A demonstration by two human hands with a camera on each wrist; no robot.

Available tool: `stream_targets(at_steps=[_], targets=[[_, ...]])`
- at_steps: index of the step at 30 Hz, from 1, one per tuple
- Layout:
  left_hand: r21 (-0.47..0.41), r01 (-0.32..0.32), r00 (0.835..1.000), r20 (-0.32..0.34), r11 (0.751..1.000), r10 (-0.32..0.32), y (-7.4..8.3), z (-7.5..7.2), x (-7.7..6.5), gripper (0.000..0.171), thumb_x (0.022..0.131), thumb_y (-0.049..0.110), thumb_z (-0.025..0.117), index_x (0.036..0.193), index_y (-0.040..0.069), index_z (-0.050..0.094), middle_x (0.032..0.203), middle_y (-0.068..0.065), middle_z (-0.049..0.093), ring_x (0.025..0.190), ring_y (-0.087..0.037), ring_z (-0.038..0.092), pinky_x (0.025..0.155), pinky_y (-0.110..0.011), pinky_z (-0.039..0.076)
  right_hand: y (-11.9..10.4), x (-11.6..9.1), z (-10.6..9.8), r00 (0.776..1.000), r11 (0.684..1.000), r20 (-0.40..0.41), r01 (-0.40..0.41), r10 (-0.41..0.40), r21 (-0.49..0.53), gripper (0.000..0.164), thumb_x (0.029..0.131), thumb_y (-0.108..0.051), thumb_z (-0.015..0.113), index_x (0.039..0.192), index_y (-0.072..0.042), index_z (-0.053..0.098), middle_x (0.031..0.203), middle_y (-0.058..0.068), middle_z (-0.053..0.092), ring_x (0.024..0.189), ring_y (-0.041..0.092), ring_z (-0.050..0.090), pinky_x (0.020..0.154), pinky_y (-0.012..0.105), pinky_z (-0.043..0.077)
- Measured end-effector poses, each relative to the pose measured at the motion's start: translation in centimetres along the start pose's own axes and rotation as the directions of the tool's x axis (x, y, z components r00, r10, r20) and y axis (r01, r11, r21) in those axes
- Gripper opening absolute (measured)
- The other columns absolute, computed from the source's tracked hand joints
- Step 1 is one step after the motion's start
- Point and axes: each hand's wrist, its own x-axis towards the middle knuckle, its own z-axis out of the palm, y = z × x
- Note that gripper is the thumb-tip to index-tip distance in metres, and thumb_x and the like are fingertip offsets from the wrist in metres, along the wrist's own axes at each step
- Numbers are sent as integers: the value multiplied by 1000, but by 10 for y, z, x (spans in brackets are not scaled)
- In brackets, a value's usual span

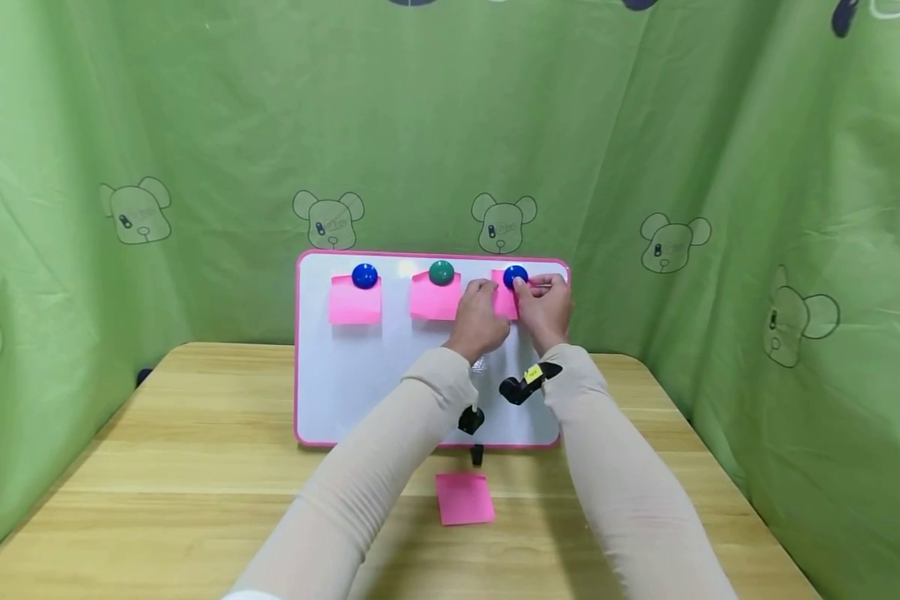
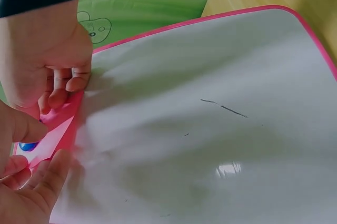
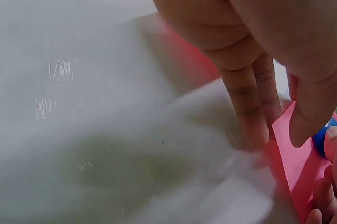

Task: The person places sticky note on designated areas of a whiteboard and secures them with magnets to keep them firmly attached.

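On the whiteboard (image 1: 420, 375), a pink sticky note (image 1: 501, 307) hangs at the upper right under a blue round magnet (image 1: 515, 276). My left hand (image 1: 482, 321) pinches this note by its left side, thumb on the front face and other fingers close to the board. From the other side my right hand (image 1: 546, 312) grips the blue magnet between thumb and fingers, over the note's top. In the left wrist view the note (image 2: 60, 124) bends away from the board, and the magnet (image 2: 27, 146) is partly hidden by fingers. The right wrist view shows the note's edge (image 3: 287, 150) lifted.
Two more pink notes hang to the left, one under a blue magnet (image 1: 364, 276), the other under a green magnet (image 1: 441, 272). A loose pink note (image 1: 465, 499) lies on the wooden table (image 1: 217, 467) before the board. Green curtain (image 1: 390, 125) surrounds the table.
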Motion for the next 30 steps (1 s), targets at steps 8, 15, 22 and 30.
stream_targets(at_steps=[8, 15, 22, 30], targets=[[-20, 19, 1000, 8, 1000, -19, 0, -3, -4, 68, 79, 3, 70, 142, 1, 45, 143, -13, 42, 129, -26, 44, 109, -29, 35, 2, 0, 0, 1000, 999, 6, -8, 9, -34, 31, 90, -28, 69, 109, -6, 60, 92, 4, 62, 76, 11, 55, 67, 23, 47], [-8, 11, 1000, 25, 1000, -10, 0, -3, -7, 66, 82, 7, 70, 143, 3, 44, 142, -14, 43, 128, -25, 44, 108, -30, 36, 7, -2, -6, 1000, 1000, 21, 16, -16, 0, 26, 90, -21, 68, 108, -3, 61, 91, 6, 61, 76, 12, 54, 66, 22, 47], [-25, 3, 998, 68, 1000, -1, -3, -6, -13, 66, 84, 9, 69, 145, 7, 42, 144, -14, 40, 129, -26, 43, 106, -33, 39, 11, -3, -15, 998, 998, 30, 51, -51, -23, 21, 89, -15, 64, 106, -2, 60, 87, 3, 57, 76, 12, 51, 64, 21, 44], [-54, -33, 993, 107, 998, 39, -13, -16, -30, 64, 89, 13, 65, 147, 10, 39, 147, -12, 36, 133, -25, 39, 108, -36, 37, 15, -8, -28, 995, 997, 75, 65, -62, -42, 23, 91, -14, 62, 109, 0, 58, 93, 8, 58, 82, 16, 53, 70, 25, 47]])
